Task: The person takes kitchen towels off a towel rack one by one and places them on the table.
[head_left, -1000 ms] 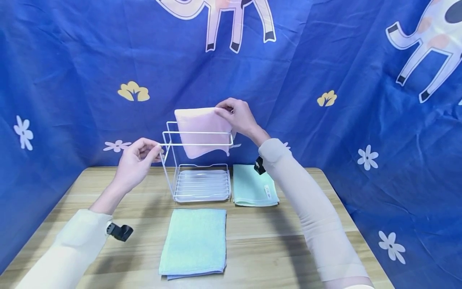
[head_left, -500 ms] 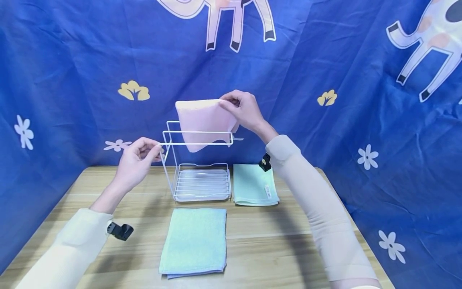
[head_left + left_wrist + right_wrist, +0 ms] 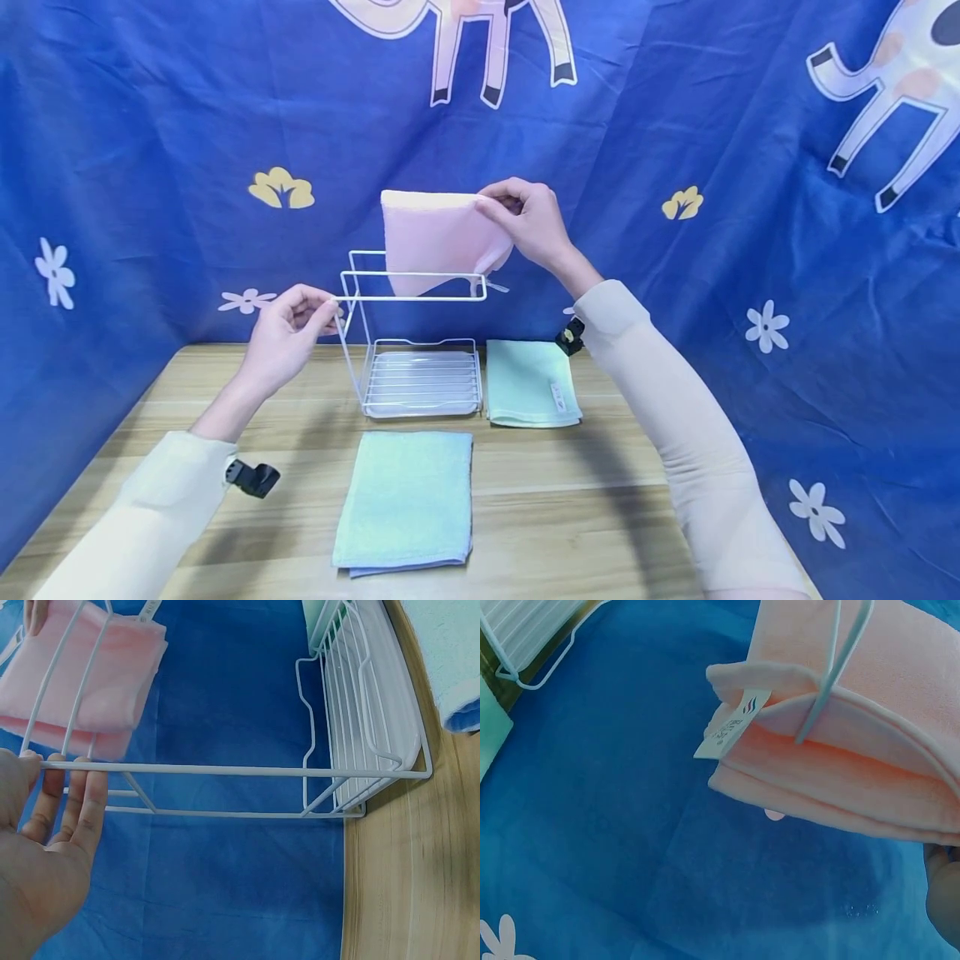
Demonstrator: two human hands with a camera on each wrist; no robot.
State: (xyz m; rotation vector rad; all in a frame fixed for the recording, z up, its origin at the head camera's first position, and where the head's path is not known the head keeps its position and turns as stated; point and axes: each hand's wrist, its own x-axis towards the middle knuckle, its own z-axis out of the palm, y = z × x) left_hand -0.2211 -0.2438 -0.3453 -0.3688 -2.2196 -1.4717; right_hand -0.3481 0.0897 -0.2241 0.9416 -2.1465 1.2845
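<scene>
My left hand (image 3: 288, 337) grips the upper left corner of a white wire rack (image 3: 420, 298), thumb and fingers around the rod in the left wrist view. A folded pink towel (image 3: 435, 237) hangs from my right hand (image 3: 532, 223), which pinches its top right corner. The towel stands above and behind the rack's upper bars, its lower edge overlapping them in the head view. Seen from the right wrist, the towel's layers (image 3: 840, 765) sag apart at the edge, a white label (image 3: 735, 724) sticks out, and a rack rod crosses in front.
Slatted white tray (image 3: 420, 409) forms the rack's base on the wooden table (image 3: 570, 517). To its right lies a folded mint-green cloth (image 3: 525, 379). A light blue-green folded towel (image 3: 408, 492) lies in front. Blue patterned curtain (image 3: 600, 167) hangs close behind.
My right hand has lifted the pink towel upward and to the right, so less of it overlaps the rack's upper bars. My left hand has kept its grip on the rack.
</scene>
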